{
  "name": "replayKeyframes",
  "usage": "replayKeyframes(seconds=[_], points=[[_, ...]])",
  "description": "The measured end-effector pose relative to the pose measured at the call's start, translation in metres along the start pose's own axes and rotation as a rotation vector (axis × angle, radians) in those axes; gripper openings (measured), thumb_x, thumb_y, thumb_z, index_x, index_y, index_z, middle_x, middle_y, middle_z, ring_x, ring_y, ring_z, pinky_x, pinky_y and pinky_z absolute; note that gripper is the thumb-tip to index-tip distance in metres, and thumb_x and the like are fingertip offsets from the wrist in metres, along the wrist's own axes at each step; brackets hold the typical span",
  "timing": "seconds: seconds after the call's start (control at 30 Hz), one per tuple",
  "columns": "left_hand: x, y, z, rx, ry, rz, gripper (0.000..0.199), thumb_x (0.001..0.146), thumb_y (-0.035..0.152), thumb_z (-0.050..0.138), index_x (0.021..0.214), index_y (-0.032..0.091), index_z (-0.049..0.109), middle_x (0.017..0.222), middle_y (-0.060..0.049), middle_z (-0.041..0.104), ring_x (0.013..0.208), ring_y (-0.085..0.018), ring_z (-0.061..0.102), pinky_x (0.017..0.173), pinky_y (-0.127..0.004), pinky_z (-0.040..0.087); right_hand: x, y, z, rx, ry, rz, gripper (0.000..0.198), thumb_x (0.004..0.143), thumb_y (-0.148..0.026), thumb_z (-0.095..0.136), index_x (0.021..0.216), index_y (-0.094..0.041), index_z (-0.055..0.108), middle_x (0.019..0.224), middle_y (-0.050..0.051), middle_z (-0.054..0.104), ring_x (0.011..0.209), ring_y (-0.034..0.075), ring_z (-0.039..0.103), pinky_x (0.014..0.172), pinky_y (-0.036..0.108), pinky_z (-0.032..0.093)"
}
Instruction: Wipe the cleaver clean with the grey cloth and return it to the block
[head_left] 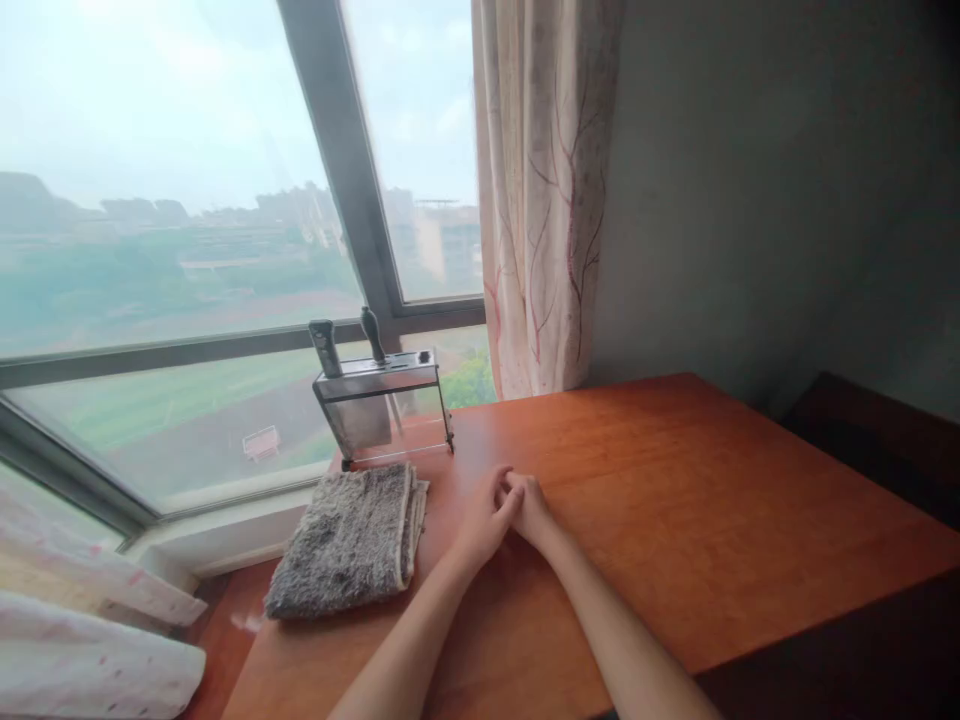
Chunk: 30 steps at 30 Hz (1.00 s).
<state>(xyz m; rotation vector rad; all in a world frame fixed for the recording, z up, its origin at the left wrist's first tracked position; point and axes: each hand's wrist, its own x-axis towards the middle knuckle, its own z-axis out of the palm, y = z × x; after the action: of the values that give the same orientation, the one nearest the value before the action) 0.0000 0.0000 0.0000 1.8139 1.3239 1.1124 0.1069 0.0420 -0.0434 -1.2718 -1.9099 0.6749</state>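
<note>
My left hand (pixel 484 520) and my right hand (pixel 532 512) are clasped together above the wooden table (pixel 645 500). Their fingers are curled against each other, and no object shows between them. To the left of my hands lies a folded grey, fluffy towel (pixel 345 545) with a pale edge, apart from my left hand. Behind the towel stands a clear-sided knife block (pixel 384 375) with a metal frame. Two dark handles stick up from its top, and a broad blade shows through the side.
A large window with a dark frame (pixel 360 150) rises behind the table. Next to it hangs a patterned curtain (pixel 547 200), with more curtain cloth (pixel 97 650) at lower left. A grey wall (pixel 750 200) stands at right, and a dark piece of furniture (pixel 862 430) sits beyond the table's right edge.
</note>
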Motion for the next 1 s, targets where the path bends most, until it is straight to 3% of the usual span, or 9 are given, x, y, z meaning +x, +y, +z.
replayKeyframes(seconds=[1.0], points=[[0.0001, -0.0009, 0.0006, 0.011, -0.001, 0.0, 0.04, 0.086, 0.041, 0.051, 0.117, 0.017, 0.057, 0.112, -0.011, 0.065, 0.103, -0.024, 0.058, 0.093, -0.039, 0.043, -0.0012, -0.0058, -0.0044, -0.005, -0.003, 0.005, 0.02, 0.084, -0.02, 0.051, 0.072, -0.016, 0.066, 0.071, 0.006, 0.07, 0.061, 0.014, 0.059, 0.052, 0.021, 0.033]])
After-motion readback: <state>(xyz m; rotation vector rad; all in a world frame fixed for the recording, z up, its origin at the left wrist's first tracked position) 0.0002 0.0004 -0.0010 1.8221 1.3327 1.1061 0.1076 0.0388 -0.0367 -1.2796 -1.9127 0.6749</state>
